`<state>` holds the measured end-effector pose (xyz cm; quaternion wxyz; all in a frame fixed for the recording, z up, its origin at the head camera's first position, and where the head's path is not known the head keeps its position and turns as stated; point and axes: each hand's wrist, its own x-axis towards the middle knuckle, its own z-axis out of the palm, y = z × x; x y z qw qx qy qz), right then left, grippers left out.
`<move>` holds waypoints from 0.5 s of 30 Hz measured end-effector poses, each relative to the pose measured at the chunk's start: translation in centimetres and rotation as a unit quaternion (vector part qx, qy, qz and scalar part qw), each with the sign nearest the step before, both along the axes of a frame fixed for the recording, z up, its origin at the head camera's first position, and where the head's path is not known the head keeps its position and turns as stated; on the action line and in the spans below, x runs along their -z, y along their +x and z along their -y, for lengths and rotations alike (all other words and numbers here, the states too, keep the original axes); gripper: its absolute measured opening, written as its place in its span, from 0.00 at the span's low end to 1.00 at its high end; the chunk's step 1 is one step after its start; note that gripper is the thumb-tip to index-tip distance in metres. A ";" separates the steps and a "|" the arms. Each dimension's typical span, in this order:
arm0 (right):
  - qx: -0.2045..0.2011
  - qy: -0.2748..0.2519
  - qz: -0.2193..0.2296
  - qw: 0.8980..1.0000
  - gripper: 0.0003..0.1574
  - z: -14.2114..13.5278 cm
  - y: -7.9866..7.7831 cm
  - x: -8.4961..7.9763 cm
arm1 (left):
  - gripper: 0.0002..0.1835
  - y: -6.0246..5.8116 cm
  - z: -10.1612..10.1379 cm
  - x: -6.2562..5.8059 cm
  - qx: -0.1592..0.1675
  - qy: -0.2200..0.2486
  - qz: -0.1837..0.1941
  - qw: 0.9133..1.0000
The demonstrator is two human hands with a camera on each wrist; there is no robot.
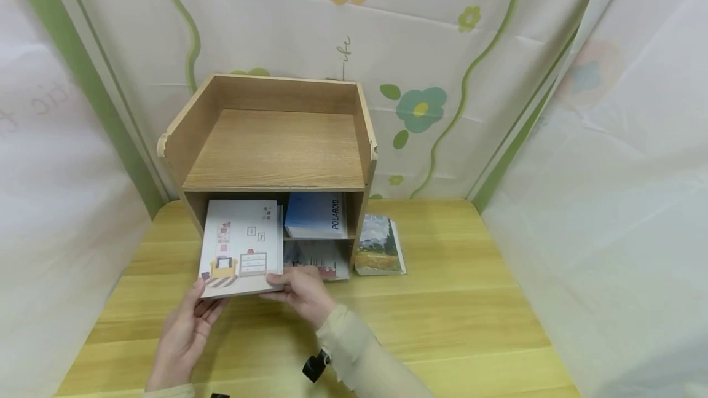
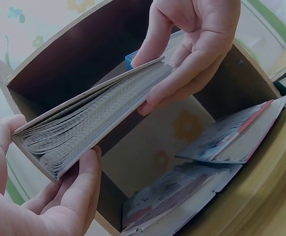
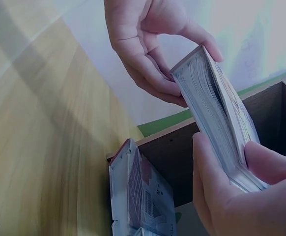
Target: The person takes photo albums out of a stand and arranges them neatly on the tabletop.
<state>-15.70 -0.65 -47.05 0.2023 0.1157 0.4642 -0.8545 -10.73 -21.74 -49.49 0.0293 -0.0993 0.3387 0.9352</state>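
Note:
Both hands hold a thick white book (image 1: 238,238) with a drawing of a chair and a drawer chest on its cover. My left hand (image 1: 185,330) grips its near left corner, thumb on the cover and fingers underneath. At the near right corner my right hand (image 1: 304,293) pinches it the same way. The book's page edges face me in both wrist views. Its far part reaches into the upper compartment of a small wooden shelf (image 1: 276,146). Beside it in that compartment is a blue book (image 1: 312,214) marked POLAROID.
Two books lie in the lower compartment: one to the right (image 2: 226,132), another to the left (image 2: 177,196) in the left wrist view. A book with a landscape cover (image 1: 378,244) is on the wooden table (image 1: 453,300), right of the shelf. Patterned cloth (image 1: 420,35) hangs around the table.

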 end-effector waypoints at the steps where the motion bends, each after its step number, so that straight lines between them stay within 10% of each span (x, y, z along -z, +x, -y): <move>1: -0.001 0.000 0.001 1.000 0.15 0.0 0.0 0.0 | 0.09 0.0 0.0 0.0 -0.002 -0.001 0.003 1.000; 15: -0.018 0.009 -0.012 1.000 0.16 -0.4 0.1 0.3 | 0.07 0.1 0.0 -0.1 -0.012 -0.047 0.036 0.998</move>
